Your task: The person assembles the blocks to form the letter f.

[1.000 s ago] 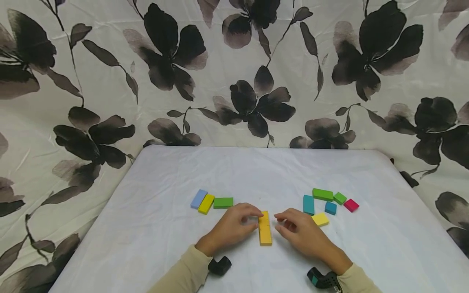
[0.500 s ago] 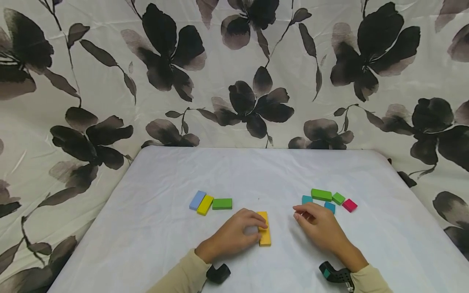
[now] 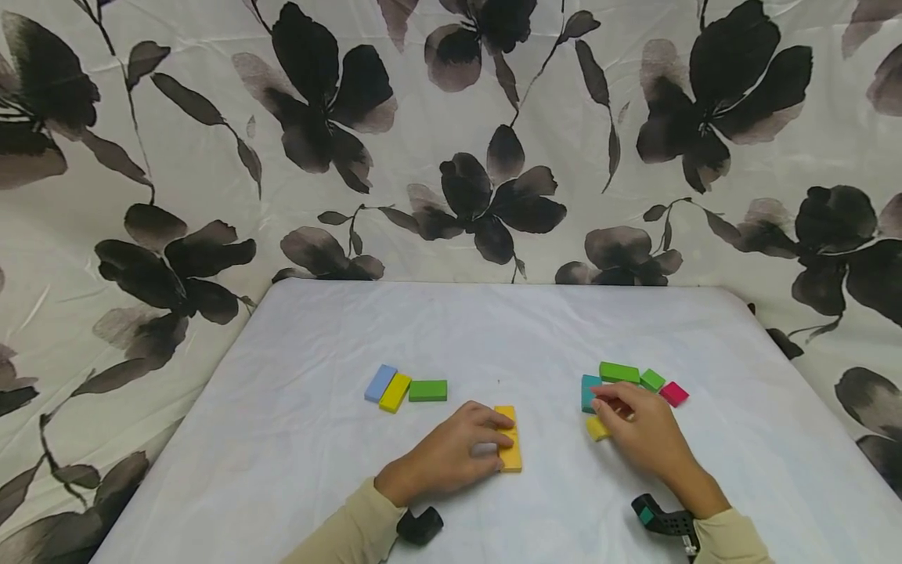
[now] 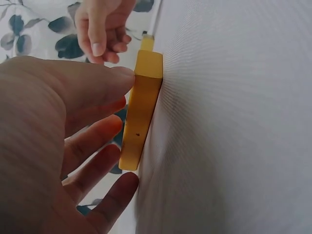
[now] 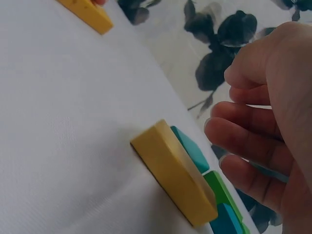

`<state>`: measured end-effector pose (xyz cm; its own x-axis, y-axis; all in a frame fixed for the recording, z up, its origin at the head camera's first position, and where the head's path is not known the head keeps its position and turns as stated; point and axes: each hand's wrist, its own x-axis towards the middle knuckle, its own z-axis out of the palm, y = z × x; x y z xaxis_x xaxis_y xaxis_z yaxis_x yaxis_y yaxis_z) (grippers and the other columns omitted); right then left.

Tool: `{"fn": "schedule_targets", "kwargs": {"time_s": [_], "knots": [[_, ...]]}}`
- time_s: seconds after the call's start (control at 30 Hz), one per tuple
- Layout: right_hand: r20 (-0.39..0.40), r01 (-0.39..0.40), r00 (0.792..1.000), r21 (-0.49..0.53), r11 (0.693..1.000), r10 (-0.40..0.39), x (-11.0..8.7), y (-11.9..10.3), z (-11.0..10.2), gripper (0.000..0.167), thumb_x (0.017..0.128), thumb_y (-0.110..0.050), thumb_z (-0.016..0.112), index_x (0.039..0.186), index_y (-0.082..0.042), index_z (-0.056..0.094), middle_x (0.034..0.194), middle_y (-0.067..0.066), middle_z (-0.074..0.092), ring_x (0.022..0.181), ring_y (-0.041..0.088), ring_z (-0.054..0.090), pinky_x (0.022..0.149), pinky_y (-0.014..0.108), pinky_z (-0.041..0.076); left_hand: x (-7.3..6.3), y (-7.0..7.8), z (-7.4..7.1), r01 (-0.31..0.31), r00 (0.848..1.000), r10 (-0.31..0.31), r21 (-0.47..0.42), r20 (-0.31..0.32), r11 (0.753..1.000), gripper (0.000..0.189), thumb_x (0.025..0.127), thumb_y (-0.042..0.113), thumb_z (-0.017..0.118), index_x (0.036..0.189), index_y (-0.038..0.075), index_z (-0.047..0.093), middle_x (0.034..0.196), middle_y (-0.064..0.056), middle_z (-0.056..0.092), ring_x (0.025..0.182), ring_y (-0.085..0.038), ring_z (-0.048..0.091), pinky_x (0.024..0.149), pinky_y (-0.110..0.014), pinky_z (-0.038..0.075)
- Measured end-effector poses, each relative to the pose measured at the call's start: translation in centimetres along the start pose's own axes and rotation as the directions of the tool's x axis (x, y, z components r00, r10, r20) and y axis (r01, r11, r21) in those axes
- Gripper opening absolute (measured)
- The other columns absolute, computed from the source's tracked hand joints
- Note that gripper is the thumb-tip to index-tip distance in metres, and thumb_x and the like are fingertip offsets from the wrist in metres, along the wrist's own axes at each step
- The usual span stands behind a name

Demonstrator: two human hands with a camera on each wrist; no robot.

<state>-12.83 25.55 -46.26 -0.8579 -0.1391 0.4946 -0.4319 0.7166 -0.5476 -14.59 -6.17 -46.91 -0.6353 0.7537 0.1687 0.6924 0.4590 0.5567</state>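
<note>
A long orange-yellow block (image 3: pixel 510 454) lies on the white cloth in front of me. My left hand (image 3: pixel 454 454) rests at its left side, fingertips over its top. In the left wrist view the thumb touches the edge of the block (image 4: pixel 139 107) and the other fingers are loosely spread. My right hand (image 3: pixel 648 435) hovers over the right group, holding nothing. Below it lies a yellow block (image 3: pixel 597 428), partly hidden by the hand in the head view. The right wrist view shows this yellow block (image 5: pixel 175 175) apart from the fingers, near a teal block (image 5: pixel 192 151).
In the right group are a teal block (image 3: pixel 588 395), a long green block (image 3: pixel 619 372), a small green block (image 3: pixel 652 381) and a red block (image 3: pixel 674 394). At left lie a light blue block (image 3: pixel 380 384), a yellow block (image 3: pixel 395 393) and a green block (image 3: pixel 427 391). A floral cloth (image 3: pixel 395 157) hangs behind.
My right hand has moved right, away from the orange-yellow block to over the yellow block in the right group. The left fingers have shifted further over the orange-yellow block, which stays in place.
</note>
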Motion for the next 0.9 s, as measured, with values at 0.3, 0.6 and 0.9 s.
{"fn": "schedule_targets", "kwargs": {"time_s": [0.3,0.6,0.9], "knots": [[0.020,-0.095,0.995,-0.053,0.994,0.096,-0.3,0.8,-1.1,0.020,0.089,-0.009,0.075,0.109,-0.005,0.075,0.095,-0.002,0.072,0.078,0.007,0.063,0.068,0.021,0.054,-0.1,-0.1,0.0,-0.046,0.999,0.044,0.056,0.025,0.997,0.027,0.095,0.025,0.072,0.121,0.016,0.074,0.142,0.007,0.054,0.129,-0.013,0.044,0.107,-0.031,0.040],[0.118,-0.175,0.975,-0.106,0.979,0.187,-0.6,1.5,-1.6,0.018,0.088,-0.006,0.075,0.106,-0.007,0.074,0.099,-0.001,0.070,0.087,0.016,0.064,0.074,0.025,0.055,-0.3,-0.4,0.0,-0.048,0.999,0.047,0.035,0.026,0.998,0.028,0.094,0.027,0.072,0.121,0.020,0.074,0.142,0.009,0.054,0.131,-0.012,0.043,0.108,-0.032,0.040],[0.202,-0.207,0.953,-0.104,0.973,0.224,-0.6,1.7,-2.0,0.016,0.087,-0.011,0.079,0.103,-0.010,0.074,0.099,-0.003,0.067,0.088,0.015,0.060,0.074,0.026,0.054,-0.3,-0.5,0.1,-0.048,0.998,0.047,0.026,0.030,0.999,0.028,0.095,0.026,0.071,0.122,0.021,0.074,0.141,0.011,0.054,0.133,-0.012,0.042,0.108,-0.033,0.040]]}}
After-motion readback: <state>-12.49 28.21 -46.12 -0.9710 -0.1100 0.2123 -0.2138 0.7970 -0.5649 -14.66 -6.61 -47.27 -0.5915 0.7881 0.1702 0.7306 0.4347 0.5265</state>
